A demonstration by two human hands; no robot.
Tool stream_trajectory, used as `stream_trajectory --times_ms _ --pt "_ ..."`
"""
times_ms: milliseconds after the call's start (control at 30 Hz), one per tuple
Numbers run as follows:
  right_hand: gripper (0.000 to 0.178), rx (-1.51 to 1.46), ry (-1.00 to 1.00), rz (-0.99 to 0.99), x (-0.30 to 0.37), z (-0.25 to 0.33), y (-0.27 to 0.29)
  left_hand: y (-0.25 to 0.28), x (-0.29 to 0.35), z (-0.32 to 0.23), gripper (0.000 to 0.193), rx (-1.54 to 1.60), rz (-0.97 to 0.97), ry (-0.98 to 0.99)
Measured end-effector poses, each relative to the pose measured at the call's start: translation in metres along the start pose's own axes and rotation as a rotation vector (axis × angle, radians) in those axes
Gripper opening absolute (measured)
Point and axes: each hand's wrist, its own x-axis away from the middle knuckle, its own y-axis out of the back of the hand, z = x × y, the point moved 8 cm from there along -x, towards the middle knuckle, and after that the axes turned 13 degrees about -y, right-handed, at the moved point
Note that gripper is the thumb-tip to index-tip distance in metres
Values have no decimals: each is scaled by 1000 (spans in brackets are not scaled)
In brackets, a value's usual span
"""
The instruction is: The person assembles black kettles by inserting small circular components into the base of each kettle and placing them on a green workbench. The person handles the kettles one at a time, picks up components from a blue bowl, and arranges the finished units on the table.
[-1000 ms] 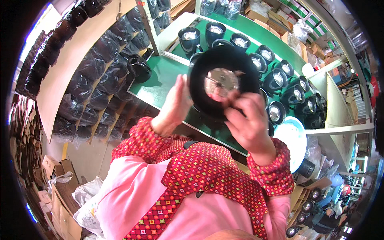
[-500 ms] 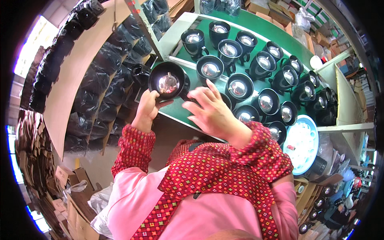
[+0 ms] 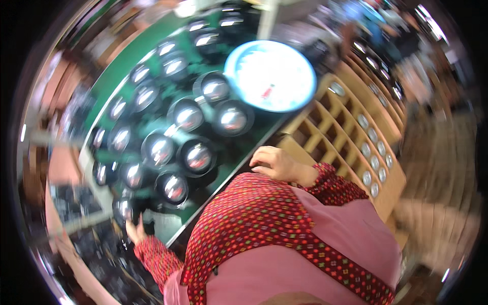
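Note:
At the table's left front corner my left hand is at a black cup with a shiny metal dome inside; its fingers meet the cup's near side, smeared by motion. My right hand hangs by the table's front edge, beside a tan divided box. Its fingers are loosely bent and I see nothing in them. Round shiny metal pieces sit in some of the box's compartments. Several more black cups, each with a shiny dome, crowd the green table.
A round pale-blue basin with bright white contents and a small red item stands at the table's right end. Black bagged goods lie on the left. Stacked brown sheets rise at the right.
My view has swung to the right, bringing the divided box into sight. My right hand has moved away from the cup at my left hand to the box side.

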Motion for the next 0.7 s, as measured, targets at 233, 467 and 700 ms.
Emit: stream_trajectory --times_ms 233,467,700 --pt "20 124 -603 -529 155 -135 105 -32 -9 -9 37 -440 -187 -36" --pt "32 425 -939 -994 282 -299 244 -86 15 -17 40 -447 -547 140" --pt "60 598 -1280 -790 256 -421 334 -118 49 -93 41 -527 -250 -7"
